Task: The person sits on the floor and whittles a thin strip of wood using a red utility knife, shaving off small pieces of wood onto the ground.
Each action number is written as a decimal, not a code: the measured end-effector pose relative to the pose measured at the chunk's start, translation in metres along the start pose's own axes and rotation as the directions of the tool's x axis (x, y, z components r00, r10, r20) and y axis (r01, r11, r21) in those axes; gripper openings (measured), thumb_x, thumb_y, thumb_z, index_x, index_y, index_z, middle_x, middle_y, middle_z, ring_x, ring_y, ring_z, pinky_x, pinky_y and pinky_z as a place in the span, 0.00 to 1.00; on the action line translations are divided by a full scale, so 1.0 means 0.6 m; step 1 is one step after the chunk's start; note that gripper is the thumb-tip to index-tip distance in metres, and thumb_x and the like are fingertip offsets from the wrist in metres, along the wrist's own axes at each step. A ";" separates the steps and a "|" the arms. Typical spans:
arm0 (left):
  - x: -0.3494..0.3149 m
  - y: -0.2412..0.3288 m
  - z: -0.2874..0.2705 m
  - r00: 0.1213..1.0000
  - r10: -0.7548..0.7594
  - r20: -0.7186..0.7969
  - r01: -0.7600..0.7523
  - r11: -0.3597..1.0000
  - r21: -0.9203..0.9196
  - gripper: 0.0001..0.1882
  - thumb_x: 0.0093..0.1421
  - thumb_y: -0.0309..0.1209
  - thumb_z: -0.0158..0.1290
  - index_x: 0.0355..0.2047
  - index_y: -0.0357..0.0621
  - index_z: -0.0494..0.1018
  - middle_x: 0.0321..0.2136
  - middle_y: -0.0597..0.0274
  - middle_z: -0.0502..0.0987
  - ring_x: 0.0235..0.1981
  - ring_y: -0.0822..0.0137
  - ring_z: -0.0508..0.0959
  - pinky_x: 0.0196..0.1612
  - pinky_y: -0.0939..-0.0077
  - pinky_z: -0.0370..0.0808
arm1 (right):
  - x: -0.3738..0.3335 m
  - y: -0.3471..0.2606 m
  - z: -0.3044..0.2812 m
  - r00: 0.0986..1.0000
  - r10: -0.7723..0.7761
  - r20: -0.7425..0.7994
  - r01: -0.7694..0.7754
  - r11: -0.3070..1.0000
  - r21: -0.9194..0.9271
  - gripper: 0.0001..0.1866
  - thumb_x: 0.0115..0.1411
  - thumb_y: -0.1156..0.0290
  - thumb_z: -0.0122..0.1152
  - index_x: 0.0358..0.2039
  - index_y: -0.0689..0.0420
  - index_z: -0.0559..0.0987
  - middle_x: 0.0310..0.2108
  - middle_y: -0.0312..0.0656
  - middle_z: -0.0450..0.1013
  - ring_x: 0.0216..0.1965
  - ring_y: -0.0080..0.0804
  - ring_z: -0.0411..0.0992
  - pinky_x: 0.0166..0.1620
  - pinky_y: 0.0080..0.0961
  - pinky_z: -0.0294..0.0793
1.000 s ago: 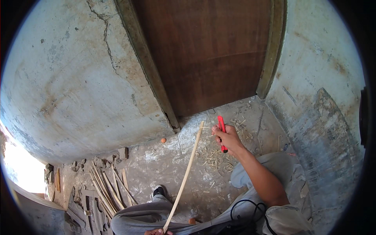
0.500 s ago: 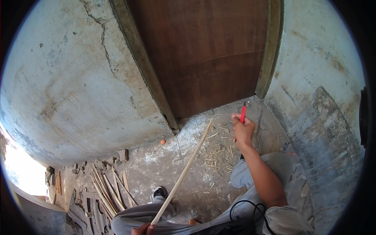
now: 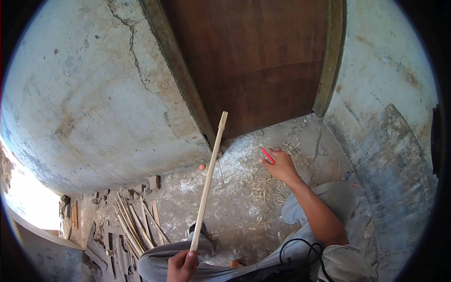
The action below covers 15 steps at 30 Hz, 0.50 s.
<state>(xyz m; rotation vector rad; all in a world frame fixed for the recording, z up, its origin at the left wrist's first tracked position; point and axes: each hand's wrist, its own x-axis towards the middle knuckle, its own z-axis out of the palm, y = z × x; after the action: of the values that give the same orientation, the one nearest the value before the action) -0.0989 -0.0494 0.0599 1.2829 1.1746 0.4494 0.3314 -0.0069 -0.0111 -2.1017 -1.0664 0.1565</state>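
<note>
My left hand [image 3: 182,266], at the lower middle, is closed round the lower end of a long pale bamboo strip [image 3: 207,185]. The strip slants up and away, and its far end, with a small uneven spot just below it, stands free in front of the door frame. To the right, my right hand [image 3: 282,167] grips a slim red-handled tool [image 3: 267,154] with some fingers raised; its blade cannot be made out. That hand is apart from the strip, above a scatter of thin curled shavings [image 3: 265,188] on the floor.
More pale strips [image 3: 129,221] lie in a bundle at the lower left, beside broken grey rubble [image 3: 112,244]. A brown door [image 3: 249,70] stands ahead between worn walls. A small orange round thing [image 3: 202,167] sits near the left wall. A black cord [image 3: 300,244] lies across my lap.
The strip has swung more upright as my left hand rose. My right hand has moved left and nearer, turning the red tool. The thin curl between strip and hand no longer shows.
</note>
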 end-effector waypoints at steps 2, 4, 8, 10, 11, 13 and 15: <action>0.031 0.024 0.020 0.995 0.005 0.100 0.002 0.998 -0.068 0.16 0.71 0.39 0.47 0.38 0.38 0.73 0.17 0.71 0.68 0.15 0.76 0.67 0.18 0.76 0.60 | -0.008 -0.006 0.004 0.994 -0.100 -0.040 0.098 0.994 -0.037 0.27 0.57 0.58 0.66 0.49 0.68 0.77 0.44 0.65 0.75 0.45 0.54 0.77 0.50 0.39 0.74; 0.051 0.063 0.042 0.986 -0.114 0.121 0.127 0.986 -0.105 0.17 0.72 0.41 0.44 0.41 0.37 0.72 0.17 0.71 0.66 0.15 0.78 0.64 0.18 0.79 0.59 | -0.015 -0.026 -0.005 0.993 -0.113 0.016 0.112 0.993 0.030 0.27 0.59 0.58 0.64 0.51 0.69 0.76 0.47 0.67 0.73 0.46 0.56 0.76 0.49 0.41 0.74; 0.110 0.101 0.062 0.969 -0.194 0.152 0.207 0.976 -0.071 0.18 0.72 0.41 0.43 0.46 0.36 0.71 0.21 0.70 0.66 0.17 0.79 0.62 0.20 0.83 0.58 | -0.031 -0.063 -0.052 0.979 -0.019 0.205 0.024 0.999 -0.023 0.17 0.60 0.64 0.63 0.41 0.66 0.80 0.38 0.64 0.76 0.42 0.59 0.76 0.47 0.45 0.75; 0.137 0.117 0.078 0.976 -0.163 0.142 0.173 0.983 -0.065 0.18 0.72 0.41 0.43 0.45 0.36 0.71 0.22 0.69 0.66 0.17 0.79 0.62 0.20 0.83 0.59 | -0.034 -0.055 -0.054 0.944 0.046 0.326 -0.009 0.994 -0.113 0.15 0.60 0.64 0.63 0.38 0.65 0.81 0.34 0.63 0.76 0.39 0.59 0.77 0.44 0.47 0.75; 0.146 0.120 0.085 0.983 -0.127 0.133 0.135 0.989 -0.054 0.18 0.72 0.41 0.42 0.45 0.36 0.71 0.23 0.69 0.67 0.18 0.79 0.62 0.21 0.83 0.59 | -0.040 -0.054 -0.053 0.952 -0.026 0.305 0.042 0.998 -0.044 0.15 0.60 0.63 0.62 0.34 0.65 0.81 0.31 0.60 0.76 0.36 0.58 0.77 0.41 0.46 0.75; 0.168 0.104 0.095 0.989 -0.090 0.117 0.095 0.995 -0.040 0.19 0.72 0.41 0.43 0.45 0.35 0.71 0.24 0.68 0.67 0.18 0.80 0.61 0.21 0.83 0.59 | -0.044 -0.062 -0.054 0.954 -0.101 0.281 0.098 0.995 0.024 0.16 0.61 0.62 0.62 0.31 0.65 0.80 0.27 0.58 0.77 0.33 0.56 0.77 0.38 0.46 0.75; 0.184 0.085 0.100 0.994 -0.058 0.095 0.060 0.998 -0.025 0.19 0.72 0.41 0.43 0.46 0.35 0.71 0.24 0.68 0.67 0.18 0.80 0.61 0.21 0.83 0.59 | -0.052 -0.123 -0.072 0.897 0.007 0.442 -0.052 0.994 0.091 0.16 0.62 0.61 0.59 0.37 0.65 0.80 0.29 0.58 0.76 0.33 0.54 0.77 0.38 0.43 0.74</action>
<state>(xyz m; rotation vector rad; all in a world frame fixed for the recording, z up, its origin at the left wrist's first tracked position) 0.0131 0.0261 0.0509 1.2292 1.1205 0.3567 0.2821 -0.0282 0.0625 -2.0387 -1.2555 0.7187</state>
